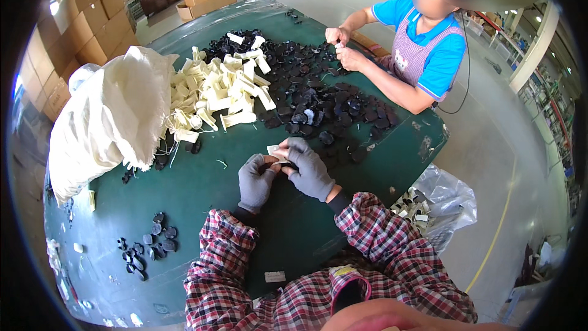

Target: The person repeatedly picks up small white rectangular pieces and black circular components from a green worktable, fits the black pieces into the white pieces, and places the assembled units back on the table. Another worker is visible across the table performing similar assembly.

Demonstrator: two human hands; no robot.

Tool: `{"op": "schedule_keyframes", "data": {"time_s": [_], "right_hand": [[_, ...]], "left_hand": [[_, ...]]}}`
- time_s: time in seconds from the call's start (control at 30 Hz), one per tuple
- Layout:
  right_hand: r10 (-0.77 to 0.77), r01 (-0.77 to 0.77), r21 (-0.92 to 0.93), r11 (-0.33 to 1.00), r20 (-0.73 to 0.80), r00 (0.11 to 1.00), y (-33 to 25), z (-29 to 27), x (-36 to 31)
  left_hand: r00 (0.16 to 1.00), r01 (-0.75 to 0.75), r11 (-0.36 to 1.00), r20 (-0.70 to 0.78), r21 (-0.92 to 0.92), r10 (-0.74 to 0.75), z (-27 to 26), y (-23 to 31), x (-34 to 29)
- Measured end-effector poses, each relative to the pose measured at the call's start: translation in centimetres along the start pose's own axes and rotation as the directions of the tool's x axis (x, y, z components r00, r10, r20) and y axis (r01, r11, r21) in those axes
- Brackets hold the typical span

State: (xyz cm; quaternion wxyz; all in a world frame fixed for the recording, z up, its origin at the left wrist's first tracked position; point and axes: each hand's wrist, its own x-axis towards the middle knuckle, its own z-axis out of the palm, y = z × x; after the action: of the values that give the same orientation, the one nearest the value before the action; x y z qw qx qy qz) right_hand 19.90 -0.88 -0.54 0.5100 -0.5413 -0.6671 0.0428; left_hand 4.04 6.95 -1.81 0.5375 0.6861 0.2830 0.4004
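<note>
In grey gloves with bare fingertips, my left hand (pixel 255 185) and my right hand (pixel 309 170) meet over the green table (pixel 202 193). Both are closed on a small cream plastic piece (pixel 275 152), its upper end showing between the fingers. Something dark shows under my right fingertips, too covered to name. Beyond my hands lies a heap of cream plastic pieces (pixel 214 89), tube-like with flared ends. Beside it spreads a wide pile of black round caps (pixel 312 101).
A white woven sack (pixel 110 116) stands on the left. Several black parts (pixel 160 236) lie near left. At the right edge, a clear plastic bag (pixel 450 199) holds finished-looking cream-and-black pieces. Across the table a co-worker (pixel 422 43) handles a small piece. Cardboard boxes (pixel 92 18) are stacked behind.
</note>
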Motion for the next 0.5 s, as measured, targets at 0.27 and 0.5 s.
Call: {"op": "schedule_keyframes", "data": {"time_s": [0.27,0.5], "right_hand": [[-0.036,0.046,-0.120,0.992,0.077,0.996,0.7,-0.2,0.2],[0.044,-0.050,-0.075,0.996,-0.074,0.996,0.4,0.0,0.3]], "left_hand": [[0.998,-0.071,0.987,0.012,0.147,0.069,0.2,-0.5,0.3],[0.996,-0.085,0.940,-0.053,-0.329,0.071,-0.1,-0.7,0.6]]}}
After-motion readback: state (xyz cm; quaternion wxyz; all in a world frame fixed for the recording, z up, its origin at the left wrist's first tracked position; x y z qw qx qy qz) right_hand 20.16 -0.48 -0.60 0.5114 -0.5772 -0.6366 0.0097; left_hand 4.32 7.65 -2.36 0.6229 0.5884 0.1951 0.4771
